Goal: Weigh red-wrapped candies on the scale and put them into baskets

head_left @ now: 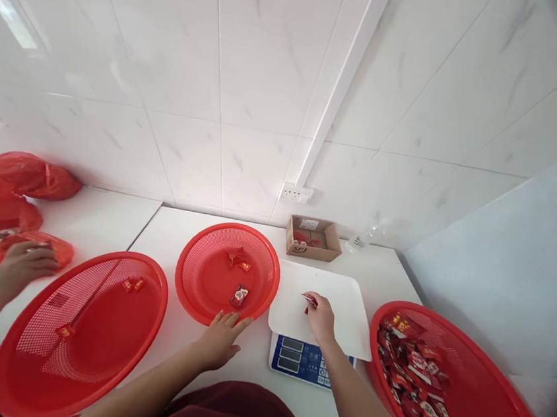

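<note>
My right hand (320, 319) is closed in a pinch over the white weighing tray, holding a small dark red wrapped packet (308, 300); its exact kind is hard to make out. Under it is the digital scale (287, 355), with a blue panel and a broad white tray (348, 299). My left hand (219, 340) lies with fingers spread at the near rim of the middle red basket (184, 295). Inside that basket are a red packet with a white label (239, 296) and a few smaller red wrapped pieces (236, 257).
At the right, a red basket (483, 389) holds several red packets. A larger red basket (112, 324) at the left holds a few small pieces. Behind the scale stand a cardboard box (314, 251) and a clear container (357, 242). Another person's hands (23, 266) touch a red bag (62, 249).
</note>
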Demonstrator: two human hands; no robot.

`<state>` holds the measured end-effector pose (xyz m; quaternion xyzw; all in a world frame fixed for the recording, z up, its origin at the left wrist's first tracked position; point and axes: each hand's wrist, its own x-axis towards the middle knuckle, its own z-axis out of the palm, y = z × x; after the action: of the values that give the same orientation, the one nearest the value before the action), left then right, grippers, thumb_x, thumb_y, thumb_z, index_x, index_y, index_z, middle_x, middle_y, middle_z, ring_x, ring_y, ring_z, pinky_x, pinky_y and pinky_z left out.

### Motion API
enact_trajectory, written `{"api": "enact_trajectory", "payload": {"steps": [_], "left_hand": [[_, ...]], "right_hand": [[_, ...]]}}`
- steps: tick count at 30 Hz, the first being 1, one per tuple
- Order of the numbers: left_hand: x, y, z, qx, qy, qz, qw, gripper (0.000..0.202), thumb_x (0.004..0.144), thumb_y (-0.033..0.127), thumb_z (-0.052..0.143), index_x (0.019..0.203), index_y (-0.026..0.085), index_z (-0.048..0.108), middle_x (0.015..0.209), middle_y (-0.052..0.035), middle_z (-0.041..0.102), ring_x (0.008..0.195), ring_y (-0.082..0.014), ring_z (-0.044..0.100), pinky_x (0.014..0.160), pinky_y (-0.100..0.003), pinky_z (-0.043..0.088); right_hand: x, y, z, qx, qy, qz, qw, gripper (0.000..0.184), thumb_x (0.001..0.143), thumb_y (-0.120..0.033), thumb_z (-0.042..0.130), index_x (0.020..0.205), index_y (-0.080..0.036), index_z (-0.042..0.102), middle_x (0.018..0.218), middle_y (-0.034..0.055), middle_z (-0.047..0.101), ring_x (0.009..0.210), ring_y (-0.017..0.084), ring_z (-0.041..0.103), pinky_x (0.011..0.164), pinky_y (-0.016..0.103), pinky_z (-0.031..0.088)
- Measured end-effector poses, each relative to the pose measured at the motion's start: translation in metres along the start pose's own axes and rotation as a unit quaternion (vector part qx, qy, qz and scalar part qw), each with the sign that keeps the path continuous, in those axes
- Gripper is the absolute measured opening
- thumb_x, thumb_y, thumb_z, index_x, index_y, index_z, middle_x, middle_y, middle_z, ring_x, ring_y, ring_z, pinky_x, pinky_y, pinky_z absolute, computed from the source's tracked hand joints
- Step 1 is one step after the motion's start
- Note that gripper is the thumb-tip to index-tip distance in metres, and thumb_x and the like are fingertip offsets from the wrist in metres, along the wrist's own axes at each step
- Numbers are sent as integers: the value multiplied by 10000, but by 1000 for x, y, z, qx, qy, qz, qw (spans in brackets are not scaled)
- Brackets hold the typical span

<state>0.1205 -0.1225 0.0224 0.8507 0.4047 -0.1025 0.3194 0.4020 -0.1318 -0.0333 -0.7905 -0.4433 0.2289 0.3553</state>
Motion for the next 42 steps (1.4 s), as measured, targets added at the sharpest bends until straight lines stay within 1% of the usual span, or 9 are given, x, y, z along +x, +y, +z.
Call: {"api": "enact_trajectory", "payload": {"steps": [4,11,20,23,26,29,34,38,42], "left_hand": [[-1,-2,-1,-10,-3,3,1000,703,728,179,533,1396,249,326,1409,-114,406,1298,-300,344,1088,-511,165],[-10,-2,-4,2,-15,3,1000,722,707,159,544,1396,224,336,1415,-131,399,1299,-311,348,1087,-491,180],[-17,-9,-5,17,-19,-12,1000,762,679,108,552,1390,282,339,1437,-106,374,1327,-317,301,1086,-525,164],[-16,-9,-4,-22,-2,2,1000,685,715,153,542,1374,241,377,1459,-101,338,1360,-299,231,1106,-485,162],[-13,-6,2,-136,50,75,987,557,788,249,518,1335,249,415,1393,-85,437,1275,-255,386,1070,-421,288],[-9,3,9,-293,55,142,944,376,841,325,483,1207,239,509,1136,-72,617,951,-197,594,849,-342,475],[-7,12,15,-495,-20,119,861,228,789,373,561,881,165,573,787,-29,616,667,-151,591,578,-269,465],[-7,4,18,-474,-8,69,878,194,722,330,631,799,157,590,754,-10,609,714,-147,561,657,-278,437],[-5,0,18,-470,14,54,881,207,686,342,654,725,161,562,730,1,595,717,-148,547,677,-282,417]], "right_hand": [[-3,-40,15,108,-8,22,994,339,798,-358,413,1035,-188,586,1005,80,624,768,175,600,703,326,511],[-26,-107,30,339,-160,109,921,582,732,-421,585,1262,-245,421,1239,91,507,972,184,583,778,335,511],[-68,-87,34,211,-222,116,945,460,741,-513,529,1066,-187,535,618,-33,525,391,72,393,390,221,266],[-87,-85,36,232,-224,122,939,521,737,-580,508,1081,-189,525,648,-36,494,439,72,407,410,217,262],[-108,-93,38,288,-236,137,918,591,718,-626,518,1146,-220,490,773,-7,518,561,89,472,445,212,294],[-128,-104,38,349,-263,148,887,631,705,-618,557,1213,-261,446,914,21,538,692,110,522,494,212,341],[-149,-113,36,440,-290,180,831,707,685,-482,655,1301,-308,354,1048,35,545,843,146,560,635,272,451],[-158,-109,37,522,-271,220,778,788,621,-362,737,1301,-316,341,953,-4,589,842,137,591,778,322,464],[-162,-100,35,499,-255,236,794,696,617,-444,743,1214,-226,457,907,20,617,805,139,618,792,322,452]]}}
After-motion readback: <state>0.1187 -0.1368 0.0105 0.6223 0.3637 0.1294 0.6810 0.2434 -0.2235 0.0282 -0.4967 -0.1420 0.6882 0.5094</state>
